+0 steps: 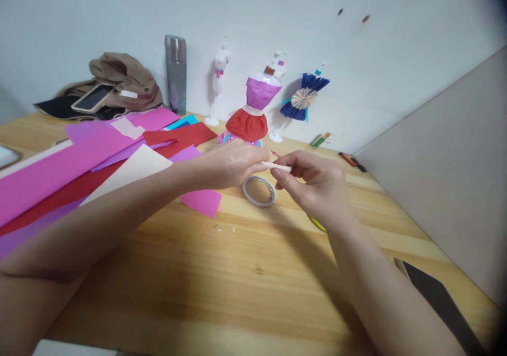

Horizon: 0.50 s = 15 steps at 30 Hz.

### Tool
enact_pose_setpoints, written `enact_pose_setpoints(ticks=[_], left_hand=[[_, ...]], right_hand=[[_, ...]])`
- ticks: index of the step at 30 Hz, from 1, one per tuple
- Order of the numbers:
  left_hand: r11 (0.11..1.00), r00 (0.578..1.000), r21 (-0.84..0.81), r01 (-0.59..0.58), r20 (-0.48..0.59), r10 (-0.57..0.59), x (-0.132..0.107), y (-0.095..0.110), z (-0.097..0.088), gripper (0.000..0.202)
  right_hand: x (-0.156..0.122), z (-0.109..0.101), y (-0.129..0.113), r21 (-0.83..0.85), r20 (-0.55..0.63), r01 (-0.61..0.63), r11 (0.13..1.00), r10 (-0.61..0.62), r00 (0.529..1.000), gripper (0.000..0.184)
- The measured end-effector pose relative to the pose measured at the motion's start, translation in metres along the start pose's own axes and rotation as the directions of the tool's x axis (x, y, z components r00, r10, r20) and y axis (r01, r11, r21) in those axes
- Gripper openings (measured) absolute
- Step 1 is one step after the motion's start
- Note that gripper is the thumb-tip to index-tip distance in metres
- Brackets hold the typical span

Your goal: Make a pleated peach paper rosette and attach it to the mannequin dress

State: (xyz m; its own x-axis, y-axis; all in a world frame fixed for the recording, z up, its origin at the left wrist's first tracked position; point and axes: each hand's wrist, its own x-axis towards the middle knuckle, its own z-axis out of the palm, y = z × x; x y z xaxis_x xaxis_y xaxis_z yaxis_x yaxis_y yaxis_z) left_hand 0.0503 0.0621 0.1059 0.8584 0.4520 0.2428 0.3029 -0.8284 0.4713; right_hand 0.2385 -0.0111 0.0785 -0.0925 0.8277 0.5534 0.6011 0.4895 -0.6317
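Observation:
My left hand and my right hand meet over the middle of the table. Between them is a thin pale strip of paper, pinched at its right end by my right thumb and fingers. My left fingers close on the strip's other end. Just below lies a white roll of tape, flat on the wood. Behind my hands stands a small dress form in a purple top and red skirt, with a pale band at its waist; my left hand partly hides its base.
Pink, red, purple and cream paper sheets cover the left side. A thermos, a brown cloth and a phone are behind. Near the wall stand a bare mannequin and a blue-dressed one. A dark device lies right.

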Motion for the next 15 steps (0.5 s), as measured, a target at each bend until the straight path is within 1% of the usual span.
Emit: enact_pose_setpoints(ticks=[2, 3, 6, 7, 8, 11, 12, 15], left_hand=[[0.999, 1.0, -0.033, -0.007, 0.025, 0.008, -0.001, -0.004, -0.002, 0.021], [0.999, 0.999, -0.042, -0.015, 0.033, 0.016, -0.002, -0.007, -0.003, 0.022], [0.997, 0.999, -0.051, -0.05, 0.01, 0.051, -0.003, -0.013, -0.005, 0.049], [0.997, 0.998, -0.052, -0.058, -0.006, 0.058, -0.003, -0.014, -0.005, 0.052], [0.997, 0.998, -0.049, -0.062, -0.018, 0.061, -0.003, -0.014, -0.005, 0.05], [0.998, 0.998, -0.022, -0.059, -0.008, 0.059, -0.002, -0.011, -0.004, 0.026], [0.998, 0.998, -0.012, -0.059, 0.003, 0.059, -0.002, -0.009, -0.003, 0.022], [0.998, 0.998, -0.006, -0.066, 0.01, 0.067, -0.002, -0.003, -0.002, 0.028]], right_hand=[[0.0, -0.001, 0.0, 0.004, -0.007, 0.002, 1.0, -0.002, 1.0, 0.011], [0.0, -0.001, 0.0, -0.001, -0.012, 0.003, 1.0, -0.003, 1.0, 0.01], [0.0, 0.0, -0.001, -0.034, -0.02, 0.003, 0.999, -0.004, 1.0, 0.008], [0.0, 0.001, -0.001, -0.046, -0.019, 0.005, 0.999, -0.006, 1.0, 0.008], [-0.001, 0.001, -0.002, -0.053, -0.019, 0.009, 0.999, -0.01, 1.0, 0.009], [-0.001, 0.002, -0.002, -0.052, -0.007, 0.009, 0.999, -0.009, 1.0, 0.01], [0.0, 0.002, -0.003, -0.039, -0.001, 0.001, 0.999, -0.002, 1.0, 0.01], [0.0, 0.002, -0.003, 0.014, 0.022, -0.036, 0.999, 0.036, 0.999, 0.011]])
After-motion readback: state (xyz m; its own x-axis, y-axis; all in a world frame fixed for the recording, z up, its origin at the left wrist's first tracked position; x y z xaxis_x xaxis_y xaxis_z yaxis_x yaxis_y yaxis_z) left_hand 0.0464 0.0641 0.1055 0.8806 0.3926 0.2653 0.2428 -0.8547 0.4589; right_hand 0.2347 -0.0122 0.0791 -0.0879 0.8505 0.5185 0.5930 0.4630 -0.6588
